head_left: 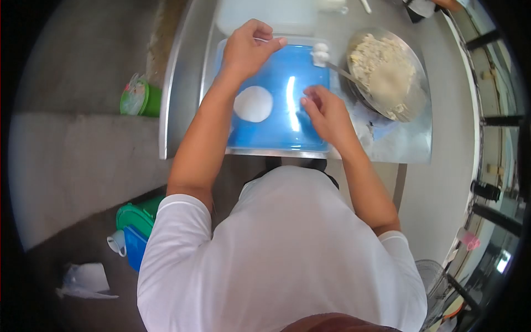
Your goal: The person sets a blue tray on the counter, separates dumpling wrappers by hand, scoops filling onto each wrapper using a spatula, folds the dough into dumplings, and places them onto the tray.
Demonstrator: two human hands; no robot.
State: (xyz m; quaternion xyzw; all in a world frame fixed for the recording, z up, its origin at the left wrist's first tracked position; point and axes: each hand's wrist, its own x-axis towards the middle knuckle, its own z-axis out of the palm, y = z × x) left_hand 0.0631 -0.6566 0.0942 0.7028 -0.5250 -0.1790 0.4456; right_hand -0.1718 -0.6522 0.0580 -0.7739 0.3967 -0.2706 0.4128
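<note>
A flat, round white dough wrapper (254,104) lies on the left half of a blue tray (271,133) with a clear rim. Over the tray's far left edge is my left hand (251,48), its thumb stretched out and apart from the loosely bent fingers. My right hand (327,116) hovers by the tray's right side, fingers slightly curled and thumb apart. Nothing shows in either hand. Small white dough lumps (321,54) sit at the tray's far right corner, close to the end of a spatula-like utensil (345,73).
Right of the tray stands a metal bowl (418,66) of pale, crumbly filling (381,58). A translucent container (265,16) is behind the tray on the metal table (185,72). Green bins (150,100) are on the left. Part of another person's hand (449,4) shows at top right.
</note>
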